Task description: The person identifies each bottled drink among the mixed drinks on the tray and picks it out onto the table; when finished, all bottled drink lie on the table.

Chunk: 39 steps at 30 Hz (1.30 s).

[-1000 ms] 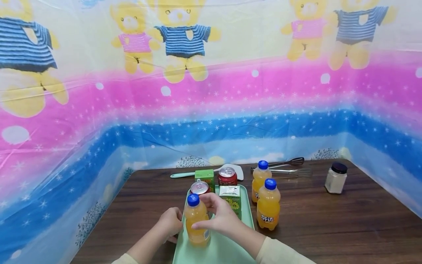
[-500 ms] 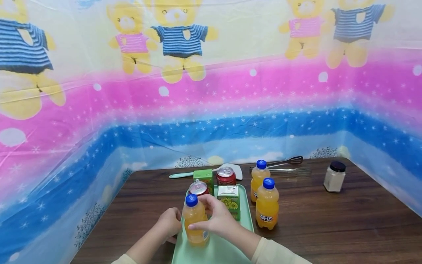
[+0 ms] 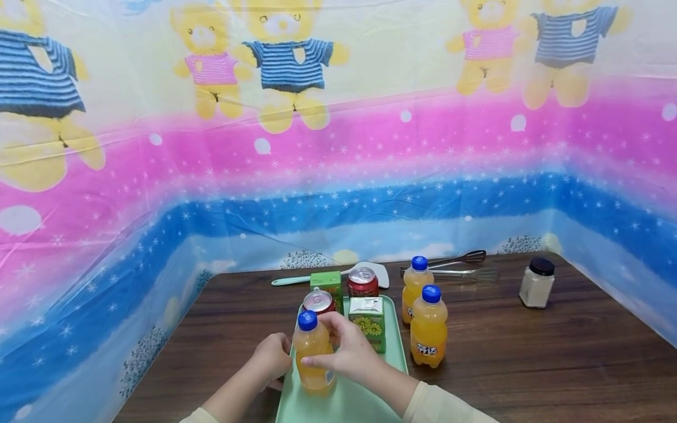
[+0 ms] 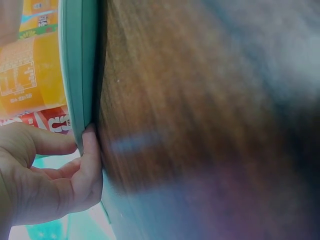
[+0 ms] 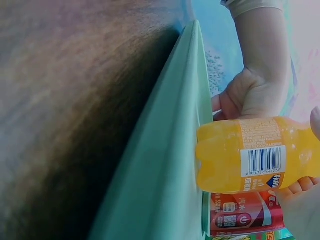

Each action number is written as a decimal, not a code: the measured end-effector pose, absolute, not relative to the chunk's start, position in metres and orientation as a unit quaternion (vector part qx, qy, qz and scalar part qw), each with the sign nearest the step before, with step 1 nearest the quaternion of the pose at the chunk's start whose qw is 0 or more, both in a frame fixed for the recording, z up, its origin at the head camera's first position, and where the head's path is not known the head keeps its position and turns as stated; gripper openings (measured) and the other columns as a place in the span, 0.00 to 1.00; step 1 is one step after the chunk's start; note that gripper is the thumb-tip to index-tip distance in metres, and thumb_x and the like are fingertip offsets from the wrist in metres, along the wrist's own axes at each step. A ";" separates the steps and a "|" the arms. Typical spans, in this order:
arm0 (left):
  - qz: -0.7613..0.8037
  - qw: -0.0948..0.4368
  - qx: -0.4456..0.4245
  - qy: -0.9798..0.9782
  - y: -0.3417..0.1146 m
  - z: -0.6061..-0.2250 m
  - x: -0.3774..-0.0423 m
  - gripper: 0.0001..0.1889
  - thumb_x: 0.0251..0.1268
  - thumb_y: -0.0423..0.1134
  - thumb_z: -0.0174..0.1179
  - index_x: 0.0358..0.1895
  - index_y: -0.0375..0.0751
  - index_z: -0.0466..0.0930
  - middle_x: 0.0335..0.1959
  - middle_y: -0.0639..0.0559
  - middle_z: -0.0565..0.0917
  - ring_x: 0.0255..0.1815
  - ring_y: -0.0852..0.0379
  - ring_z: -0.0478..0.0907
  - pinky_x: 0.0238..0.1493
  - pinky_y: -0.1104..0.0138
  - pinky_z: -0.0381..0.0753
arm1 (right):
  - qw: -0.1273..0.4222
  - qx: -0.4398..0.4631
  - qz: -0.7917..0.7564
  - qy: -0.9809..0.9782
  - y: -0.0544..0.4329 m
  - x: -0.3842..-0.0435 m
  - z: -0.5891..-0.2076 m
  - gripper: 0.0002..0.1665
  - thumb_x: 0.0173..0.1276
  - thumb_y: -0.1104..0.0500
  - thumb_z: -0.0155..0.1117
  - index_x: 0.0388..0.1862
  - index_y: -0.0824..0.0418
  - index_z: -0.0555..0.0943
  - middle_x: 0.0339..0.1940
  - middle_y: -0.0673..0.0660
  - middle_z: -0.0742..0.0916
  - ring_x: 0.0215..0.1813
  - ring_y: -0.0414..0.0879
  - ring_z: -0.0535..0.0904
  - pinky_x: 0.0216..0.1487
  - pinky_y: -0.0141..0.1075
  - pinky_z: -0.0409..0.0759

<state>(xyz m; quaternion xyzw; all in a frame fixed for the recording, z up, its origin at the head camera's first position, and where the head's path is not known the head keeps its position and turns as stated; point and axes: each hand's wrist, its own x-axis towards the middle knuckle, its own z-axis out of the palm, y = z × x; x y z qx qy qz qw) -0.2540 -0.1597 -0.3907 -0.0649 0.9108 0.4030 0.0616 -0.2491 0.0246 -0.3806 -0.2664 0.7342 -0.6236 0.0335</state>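
My right hand [image 3: 349, 352] grips an orange soda bottle [image 3: 316, 382] with a blue cap, thumb on the near side and fingers round the far side. The bottle stands upright on a pale green tray [image 3: 359, 408]. In the right wrist view the bottle's base [image 5: 207, 155] is right at the tray's surface. My left hand [image 3: 272, 355] pinches the tray's left rim [image 4: 80, 75] between thumb and fingers, clearest in the left wrist view. Just behind the bottle is a red soda can [image 3: 318, 301], partly hidden. A green drink carton [image 3: 367, 323] stands to its right on the tray.
Two more orange soda bottles [image 3: 429, 329] stand on the wooden table [image 3: 502, 364] right of the tray. Toward the back are another green carton [image 3: 326, 286], another red can [image 3: 362, 283], a white spatula [image 3: 378, 273], metal utensils [image 3: 465, 274] and a black-lidded jar [image 3: 537, 285].
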 end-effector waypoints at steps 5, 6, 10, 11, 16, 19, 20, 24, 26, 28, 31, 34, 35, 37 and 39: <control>0.399 0.072 -0.076 0.911 -0.159 -0.390 -0.256 0.09 0.48 0.18 0.54 0.33 0.32 0.70 0.27 0.42 0.73 0.26 0.50 0.76 0.17 0.60 0.82 | 0.031 -0.264 -0.629 0.730 0.024 -0.250 -0.382 0.31 0.51 0.57 0.75 0.53 0.55 0.73 0.45 0.48 0.80 0.47 0.43 0.79 0.52 0.40 0.78; 0.399 0.073 -0.076 0.911 -0.159 -0.390 -0.255 0.09 0.48 0.18 0.54 0.33 0.32 0.70 0.27 0.42 0.73 0.26 0.50 0.76 0.17 0.60 0.82 | 0.033 -0.264 -0.631 0.729 0.024 -0.249 -0.382 0.31 0.51 0.57 0.75 0.53 0.55 0.73 0.45 0.48 0.80 0.47 0.43 0.79 0.53 0.40 0.78; 0.404 0.075 -0.076 0.908 -0.159 -0.389 -0.254 0.10 0.47 0.17 0.54 0.32 0.32 0.70 0.27 0.42 0.72 0.26 0.50 0.76 0.17 0.60 0.82 | 0.034 -0.267 -0.638 0.721 0.025 -0.247 -0.379 0.31 0.51 0.57 0.74 0.54 0.56 0.72 0.46 0.49 0.80 0.49 0.43 0.79 0.53 0.40 0.78; 0.405 0.075 -0.076 0.908 -0.159 -0.389 -0.254 0.10 0.46 0.17 0.54 0.32 0.32 0.69 0.27 0.42 0.72 0.26 0.50 0.76 0.17 0.60 0.82 | 0.032 -0.268 -0.640 0.720 0.026 -0.246 -0.378 0.31 0.52 0.57 0.74 0.54 0.56 0.72 0.47 0.50 0.80 0.49 0.43 0.79 0.53 0.40 0.78; 0.410 0.072 -0.075 0.906 -0.159 -0.388 -0.254 0.11 0.45 0.17 0.53 0.31 0.32 0.69 0.26 0.42 0.72 0.25 0.50 0.75 0.17 0.60 0.82 | 0.027 -0.278 -0.643 0.713 0.033 -0.240 -0.369 0.32 0.52 0.57 0.74 0.56 0.58 0.71 0.49 0.51 0.80 0.52 0.45 0.78 0.55 0.40 0.77; 0.408 0.071 -0.076 0.907 -0.159 -0.388 -0.255 0.11 0.44 0.17 0.53 0.31 0.32 0.69 0.27 0.41 0.71 0.25 0.50 0.76 0.17 0.60 0.82 | 0.035 -0.279 -0.645 0.711 0.039 -0.235 -0.365 0.32 0.53 0.58 0.74 0.56 0.59 0.71 0.50 0.52 0.80 0.53 0.46 0.77 0.56 0.41 0.76; 0.409 0.070 -0.078 0.907 -0.159 -0.388 -0.255 0.11 0.44 0.17 0.53 0.31 0.32 0.69 0.27 0.41 0.71 0.26 0.50 0.76 0.17 0.61 0.82 | 0.040 -0.279 -0.647 0.709 0.041 -0.233 -0.365 0.32 0.53 0.58 0.73 0.56 0.59 0.71 0.50 0.52 0.80 0.53 0.46 0.77 0.56 0.40 0.76; 0.416 0.074 -0.081 0.903 -0.159 -0.390 -0.255 0.11 0.45 0.17 0.52 0.33 0.31 0.69 0.29 0.40 0.71 0.28 0.48 0.76 0.18 0.60 0.82 | 0.057 -0.278 -0.654 0.702 0.051 -0.225 -0.362 0.31 0.53 0.61 0.73 0.56 0.60 0.71 0.51 0.53 0.79 0.54 0.47 0.77 0.56 0.39 0.75; 0.420 0.075 -0.082 0.901 -0.159 -0.391 -0.255 0.11 0.45 0.17 0.52 0.34 0.31 0.69 0.30 0.39 0.71 0.29 0.47 0.76 0.18 0.60 0.82 | 0.067 -0.280 -0.659 0.695 0.058 -0.220 -0.362 0.32 0.54 0.61 0.72 0.57 0.61 0.70 0.52 0.54 0.79 0.55 0.48 0.76 0.57 0.38 0.75; 0.422 0.076 -0.078 0.900 -0.160 -0.391 -0.255 0.11 0.46 0.17 0.51 0.34 0.30 0.69 0.30 0.39 0.71 0.30 0.46 0.76 0.18 0.60 0.83 | 0.076 -0.283 -0.663 0.689 0.064 -0.216 -0.361 0.32 0.54 0.62 0.72 0.57 0.62 0.70 0.52 0.55 0.79 0.56 0.49 0.75 0.58 0.38 0.74; 0.422 0.073 -0.075 0.901 -0.160 -0.391 -0.254 0.12 0.46 0.17 0.51 0.35 0.30 0.69 0.30 0.39 0.71 0.29 0.46 0.76 0.18 0.60 0.83 | 0.091 -0.286 -0.669 0.680 0.075 -0.211 -0.362 0.32 0.55 0.62 0.71 0.58 0.63 0.69 0.53 0.57 0.78 0.57 0.50 0.75 0.58 0.37 0.74; 0.420 0.067 -0.075 0.902 -0.160 -0.391 -0.254 0.12 0.46 0.17 0.52 0.36 0.29 0.69 0.30 0.39 0.71 0.28 0.47 0.76 0.18 0.61 0.82 | 0.104 -0.285 -0.678 0.669 0.084 -0.207 -0.362 0.32 0.56 0.62 0.71 0.58 0.63 0.68 0.54 0.59 0.78 0.57 0.52 0.75 0.58 0.36 0.74; 0.419 0.066 -0.076 0.902 -0.159 -0.391 -0.254 0.12 0.46 0.17 0.52 0.36 0.29 0.69 0.30 0.39 0.71 0.28 0.47 0.76 0.18 0.61 0.82 | 0.108 -0.285 -0.681 0.665 0.087 -0.205 -0.362 0.32 0.56 0.62 0.70 0.58 0.63 0.68 0.55 0.59 0.78 0.57 0.52 0.74 0.58 0.36 0.74; 0.420 0.066 -0.078 0.902 -0.159 -0.391 -0.254 0.12 0.46 0.17 0.52 0.37 0.29 0.69 0.30 0.38 0.72 0.29 0.47 0.76 0.19 0.60 0.83 | 0.113 -0.285 -0.686 0.659 0.093 -0.201 -0.363 0.32 0.57 0.62 0.70 0.59 0.64 0.68 0.55 0.60 0.77 0.57 0.52 0.74 0.57 0.36 0.74; 0.420 0.068 -0.080 0.901 -0.159 -0.391 -0.254 0.12 0.47 0.17 0.52 0.37 0.29 0.69 0.30 0.38 0.72 0.29 0.46 0.76 0.19 0.60 0.83 | 0.115 -0.289 -0.690 0.654 0.099 -0.196 -0.363 0.32 0.58 0.63 0.69 0.59 0.65 0.67 0.56 0.61 0.76 0.57 0.52 0.74 0.57 0.36 0.75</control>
